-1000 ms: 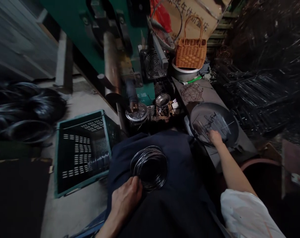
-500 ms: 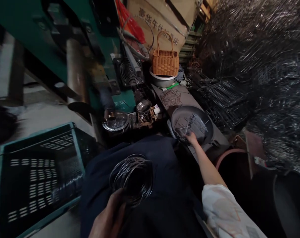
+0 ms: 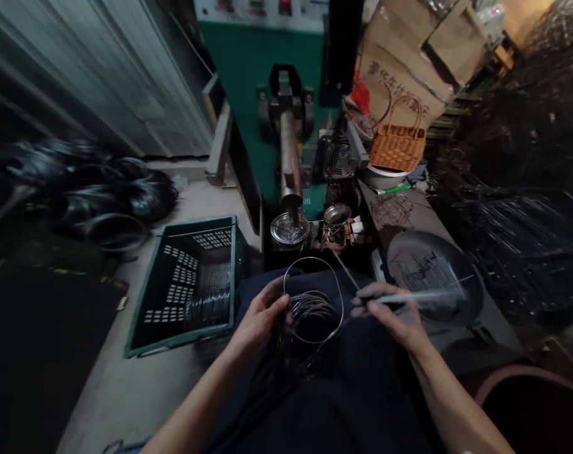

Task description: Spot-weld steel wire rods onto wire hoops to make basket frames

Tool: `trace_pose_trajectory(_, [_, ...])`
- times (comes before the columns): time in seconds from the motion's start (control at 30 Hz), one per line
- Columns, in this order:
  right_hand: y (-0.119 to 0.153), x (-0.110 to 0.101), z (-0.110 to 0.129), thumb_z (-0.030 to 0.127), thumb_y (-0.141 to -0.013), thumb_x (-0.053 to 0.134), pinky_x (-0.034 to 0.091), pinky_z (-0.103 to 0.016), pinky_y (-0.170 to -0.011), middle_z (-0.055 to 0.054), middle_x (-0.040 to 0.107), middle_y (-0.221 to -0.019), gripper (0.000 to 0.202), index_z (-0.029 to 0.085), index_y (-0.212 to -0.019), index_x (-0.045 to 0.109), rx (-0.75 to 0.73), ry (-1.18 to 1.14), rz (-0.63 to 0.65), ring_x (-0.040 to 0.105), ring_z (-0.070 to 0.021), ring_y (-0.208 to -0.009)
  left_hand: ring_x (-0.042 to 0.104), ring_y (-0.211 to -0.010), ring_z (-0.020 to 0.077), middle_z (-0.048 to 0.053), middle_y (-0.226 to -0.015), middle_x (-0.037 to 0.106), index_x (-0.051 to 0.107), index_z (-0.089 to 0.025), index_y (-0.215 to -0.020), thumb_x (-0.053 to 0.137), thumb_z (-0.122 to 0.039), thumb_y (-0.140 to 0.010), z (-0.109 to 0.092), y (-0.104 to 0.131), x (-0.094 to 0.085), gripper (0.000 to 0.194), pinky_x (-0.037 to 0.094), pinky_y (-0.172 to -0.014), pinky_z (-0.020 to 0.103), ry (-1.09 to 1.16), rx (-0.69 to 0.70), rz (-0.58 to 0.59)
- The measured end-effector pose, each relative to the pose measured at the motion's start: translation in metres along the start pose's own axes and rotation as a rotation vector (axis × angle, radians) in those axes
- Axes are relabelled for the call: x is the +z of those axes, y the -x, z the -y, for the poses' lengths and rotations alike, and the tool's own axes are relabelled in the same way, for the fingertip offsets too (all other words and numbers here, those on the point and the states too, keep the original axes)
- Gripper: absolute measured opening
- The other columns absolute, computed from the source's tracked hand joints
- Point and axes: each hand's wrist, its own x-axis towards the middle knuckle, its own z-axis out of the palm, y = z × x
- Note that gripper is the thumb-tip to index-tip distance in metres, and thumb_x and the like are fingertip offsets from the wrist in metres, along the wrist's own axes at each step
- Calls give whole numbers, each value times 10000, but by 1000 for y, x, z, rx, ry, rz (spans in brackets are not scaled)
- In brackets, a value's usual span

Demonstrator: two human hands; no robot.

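My left hand [image 3: 262, 315] pinches the left side of a thin metal wire ring [image 3: 313, 258], held upright over my lap. Below and behind it, a bundle of similar wire rings [image 3: 310, 306] rests on my dark trousers. To the right, my right hand [image 3: 393, 314] is closed on thin straight metal wires [image 3: 347, 270]. One of them slants up toward the machine, and a blurred greyish streak extends rightward from the fingers. Past this hand lies a dark pan [image 3: 395, 249] holding several short straight wires [image 3: 438, 271].
A green machine [image 3: 234, 69] with a metal cylinder [image 3: 290, 148] stands ahead, above a shiny round dish [image 3: 286, 230]. A green plastic crate [image 3: 144, 302] sits at left on the floor. A wicker basket [image 3: 397, 148] and dark piled wire racks [image 3: 527, 217] are at right.
My view has swung left. My right hand has come back from the pan with wires in it. My left hand has risen from the bundle and now holds up one ring.
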Motion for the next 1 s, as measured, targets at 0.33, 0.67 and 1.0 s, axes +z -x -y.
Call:
trace_pose_trajectory(0.33, [-26, 64, 6, 279, -869, 631, 458, -332, -1013, -73, 574, -1286, 493, 236, -1338, 484, -390, 613, 442, 554, -199, -1170, 547, -501, 86, -25, -777, 567, 522, -256, -1233, 743, -277, -704, -22, -11, -33, 573, 505, -418, 229, 48, 168, -107])
trace_pose_trajectory(0.67, [-39, 77, 6, 258, -886, 592, 463, -309, -1002, -76, 550, -1318, 513, 232, -1370, 423, -424, 815, 535, 531, -188, -1201, 527, -482, 95, -41, -678, 524, 476, -194, -1291, 760, -301, -686, -17, -18, 0, 677, 461, -381, 204, 151, 107, 32])
trace_pose_trajectory(1.0, [-33, 71, -11, 184, -857, 561, 499, -351, -961, -96, 544, -1324, 542, 213, -1378, 416, -404, 913, 477, 525, -222, -1208, 535, -541, 95, -29, -689, 538, 482, -198, -1316, 762, -329, -689, -4, -32, 8, 698, 452, -472, 204, 180, 75, 54])
